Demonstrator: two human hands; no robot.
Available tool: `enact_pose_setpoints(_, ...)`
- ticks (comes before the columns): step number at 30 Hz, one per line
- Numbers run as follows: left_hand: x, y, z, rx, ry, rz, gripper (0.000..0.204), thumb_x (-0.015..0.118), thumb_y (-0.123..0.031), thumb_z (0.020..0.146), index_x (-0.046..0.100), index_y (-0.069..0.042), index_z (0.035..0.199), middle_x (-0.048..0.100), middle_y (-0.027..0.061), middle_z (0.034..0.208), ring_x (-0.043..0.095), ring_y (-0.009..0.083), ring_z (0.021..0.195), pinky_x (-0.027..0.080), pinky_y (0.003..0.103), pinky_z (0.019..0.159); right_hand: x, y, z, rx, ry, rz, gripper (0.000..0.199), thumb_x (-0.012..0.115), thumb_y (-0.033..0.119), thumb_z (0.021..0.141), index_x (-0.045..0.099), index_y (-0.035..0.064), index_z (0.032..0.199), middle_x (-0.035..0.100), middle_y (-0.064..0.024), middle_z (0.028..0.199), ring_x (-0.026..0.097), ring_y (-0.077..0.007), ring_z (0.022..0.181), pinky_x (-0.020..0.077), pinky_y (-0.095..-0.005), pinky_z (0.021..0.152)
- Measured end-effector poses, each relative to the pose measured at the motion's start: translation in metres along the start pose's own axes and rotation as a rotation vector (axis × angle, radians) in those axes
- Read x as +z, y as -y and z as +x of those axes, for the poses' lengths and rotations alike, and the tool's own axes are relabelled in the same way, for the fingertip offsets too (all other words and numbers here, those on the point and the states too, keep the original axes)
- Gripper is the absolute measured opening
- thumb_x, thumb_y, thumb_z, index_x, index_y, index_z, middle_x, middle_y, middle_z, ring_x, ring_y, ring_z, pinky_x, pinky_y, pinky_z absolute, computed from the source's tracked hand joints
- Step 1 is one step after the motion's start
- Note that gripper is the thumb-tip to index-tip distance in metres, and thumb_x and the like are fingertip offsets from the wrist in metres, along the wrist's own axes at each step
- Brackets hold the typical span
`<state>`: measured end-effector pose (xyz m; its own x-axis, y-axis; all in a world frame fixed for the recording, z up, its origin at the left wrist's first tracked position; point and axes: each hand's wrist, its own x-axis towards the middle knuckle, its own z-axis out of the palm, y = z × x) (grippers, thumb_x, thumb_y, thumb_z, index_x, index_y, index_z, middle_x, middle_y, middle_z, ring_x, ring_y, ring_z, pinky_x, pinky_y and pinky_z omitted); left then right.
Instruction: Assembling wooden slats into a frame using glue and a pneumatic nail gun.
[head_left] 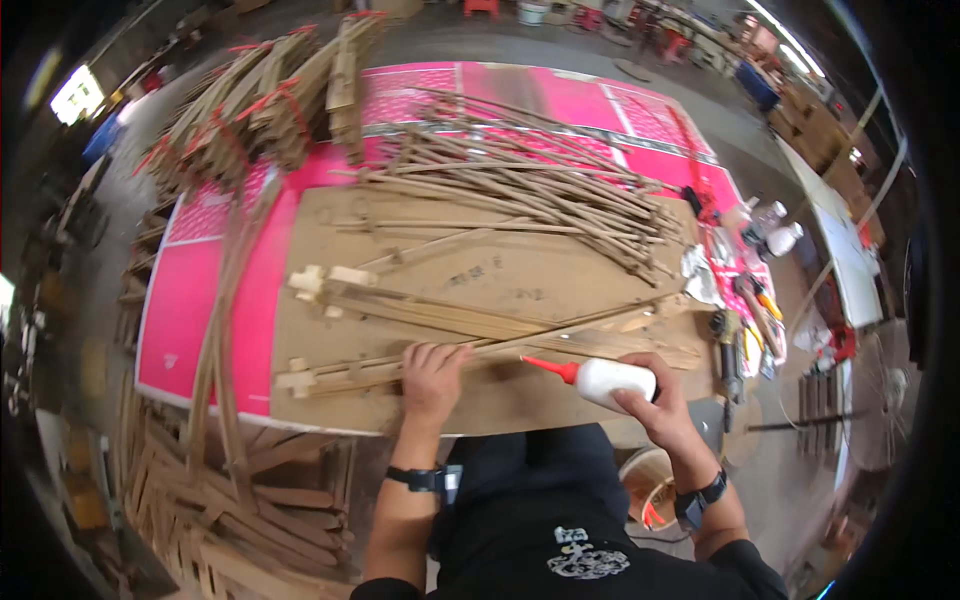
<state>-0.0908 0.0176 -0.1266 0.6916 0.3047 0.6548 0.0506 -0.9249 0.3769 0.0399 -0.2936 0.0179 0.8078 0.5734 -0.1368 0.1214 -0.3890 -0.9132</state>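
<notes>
My right hand [655, 400] is wrapped round a white squeeze bottle [612, 383] with a long red nozzle. The bottle is tilted on its side, its tip pointing left over the cardboard. My left hand [432, 382] is closed over a long wooden strip [365, 376] near the table's front edge, its fingertips partly hidden. Cross-shaped pale wood ends [296, 378] show at the left end of these strips. Just beyond lies another bundle of wooden strips [440, 312], also with pale cross-shaped blocks [308, 283] at its left end.
A brown cardboard sheet [500, 275] covers part of the pink table [180, 340]. Thin sticks [520, 180] are heaped across the back, with red-tied wood bundles [250, 110] at far left. A power tool [728, 345], pliers [752, 345] and bottles [785, 238] sit on the right.
</notes>
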Motion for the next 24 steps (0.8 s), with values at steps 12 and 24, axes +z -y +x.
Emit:
enact_pose_setpoints(12, 0.018, 0.010, -0.008, 0.051, -0.062, -0.155, 0.049, 0.067, -0.029, 0.083, 0.065, -0.008, 0.128, 0.069, 0.0099, 0.114, 0.065, 0.0317, 0.103, 0.050, 0.046, 0.091, 0.118, 0.059, 0.022, -0.274, 0.251, -0.050, 0.053, 0.086, 0.021, 0.085, 0.063, 0.0014, 0.128, 0.074, -0.0162, 0.108, 0.073, -0.0251, 0.098, 0.0577, -0.0368, 0.086)
enact_pose_setpoints(24, 0.014, 0.009, 0.014, 0.021, -0.069, -0.162, 0.055, 0.066, -0.033, 0.082, 0.064, -0.001, 0.126, 0.067, 0.0127, 0.110, 0.062, 0.0321, 0.101, 0.048, 0.046, 0.087, 0.186, 0.079, 0.043, -0.479, 0.279, -0.395, 0.054, 0.083, 0.022, 0.085, 0.061, 0.0062, 0.131, 0.069, -0.0222, 0.108, 0.069, -0.0422, 0.096, 0.0575, -0.0478, 0.080)
